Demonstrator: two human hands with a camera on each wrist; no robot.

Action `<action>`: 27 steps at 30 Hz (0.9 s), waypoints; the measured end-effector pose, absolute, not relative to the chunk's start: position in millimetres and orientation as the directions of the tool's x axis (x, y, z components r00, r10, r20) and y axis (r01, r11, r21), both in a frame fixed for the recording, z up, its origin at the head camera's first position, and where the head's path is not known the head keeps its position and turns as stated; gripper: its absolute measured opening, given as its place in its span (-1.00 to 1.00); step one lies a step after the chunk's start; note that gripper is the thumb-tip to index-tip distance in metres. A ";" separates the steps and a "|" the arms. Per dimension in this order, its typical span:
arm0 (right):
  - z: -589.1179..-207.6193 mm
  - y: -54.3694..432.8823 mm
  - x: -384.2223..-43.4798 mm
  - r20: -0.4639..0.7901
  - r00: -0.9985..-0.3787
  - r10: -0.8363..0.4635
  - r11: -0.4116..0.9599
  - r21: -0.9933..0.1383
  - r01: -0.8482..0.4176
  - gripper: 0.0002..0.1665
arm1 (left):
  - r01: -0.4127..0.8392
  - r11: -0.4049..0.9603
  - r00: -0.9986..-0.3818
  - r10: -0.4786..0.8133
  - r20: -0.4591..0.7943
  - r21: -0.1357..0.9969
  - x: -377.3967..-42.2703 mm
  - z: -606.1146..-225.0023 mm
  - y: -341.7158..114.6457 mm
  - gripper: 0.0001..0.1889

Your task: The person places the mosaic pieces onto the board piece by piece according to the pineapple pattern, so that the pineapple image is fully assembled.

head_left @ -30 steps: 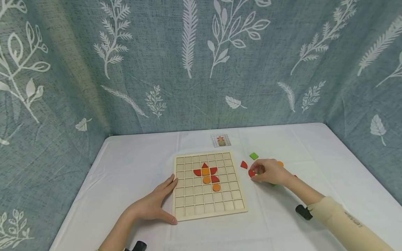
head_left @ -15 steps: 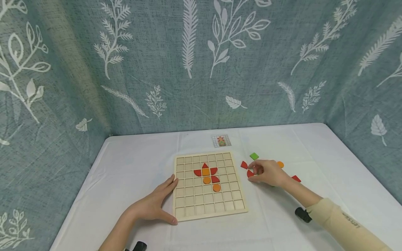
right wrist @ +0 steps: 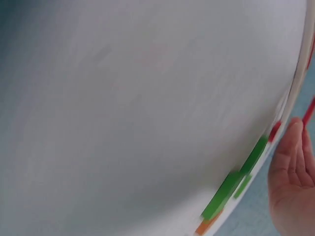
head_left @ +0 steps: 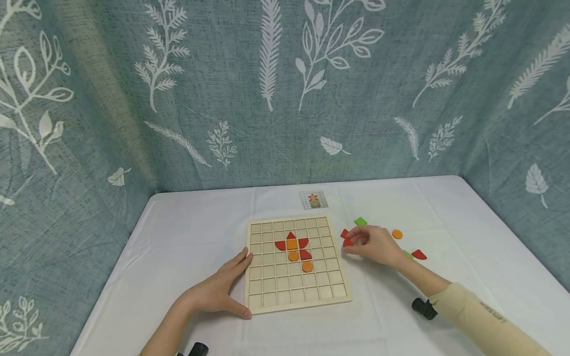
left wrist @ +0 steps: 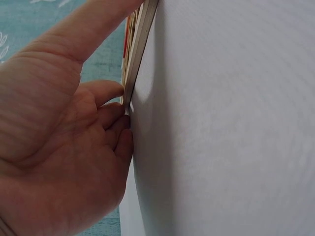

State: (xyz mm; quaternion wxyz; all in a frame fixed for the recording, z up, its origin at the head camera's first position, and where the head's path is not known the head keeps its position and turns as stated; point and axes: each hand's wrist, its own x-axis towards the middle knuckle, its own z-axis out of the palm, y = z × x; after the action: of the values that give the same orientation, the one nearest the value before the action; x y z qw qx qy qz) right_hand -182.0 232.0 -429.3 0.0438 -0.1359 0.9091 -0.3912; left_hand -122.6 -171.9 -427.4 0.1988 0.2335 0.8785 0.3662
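Note:
A square wooden grid board (head_left: pixel 267 286) lies on the white table. Its middle cells hold an orange square tile (head_left: pixel 291 244), orange round tiles (head_left: pixel 307 266) and several red tiles (head_left: pixel 305 254). My left hand (head_left: pixel 213 291) rests against the board's left side, fingertips on the edge and thumb at the near corner. Just right of the board, my right hand (head_left: pixel 374 244) pinches a red quarter-circle tile (head_left: pixel 348 242) between thumb and fingers; the right wrist view shows this red tile (right wrist: pixel 309 112) nearly edge-on. Another red tile (head_left: pixel 344 233) lies just beyond the held one.
Behind the board is a small card (head_left: pixel 313 200) with a gridded flower picture. Loose tiles lie around my right hand: a green one (head_left: pixel 360 221), an orange round one (head_left: pixel 397 234) and a red one (head_left: pixel 419 254). A patterned curtain (head_left: pixel 285 148) stands behind the table.
My right hand has moved left toward the board with the red tile, uncovering the orange, red and green tiles behind it. The left hand and board have stayed put.

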 end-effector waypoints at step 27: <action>-429.5 132.6 -187.2 -0.030 -0.950 -0.310 0.504 -0.853 -0.138 -0.59 | 0.279 0.617 -0.809 0.564 -0.167 0.736 -124.2 -429.9 -172.3 0.32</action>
State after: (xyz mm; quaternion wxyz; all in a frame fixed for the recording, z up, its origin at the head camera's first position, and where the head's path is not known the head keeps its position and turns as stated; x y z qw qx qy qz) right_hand -187.2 132.6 -429.5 0.0894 -0.1296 0.8625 -0.4809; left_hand -124.2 -172.3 -429.9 0.1951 0.2400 0.8778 0.3658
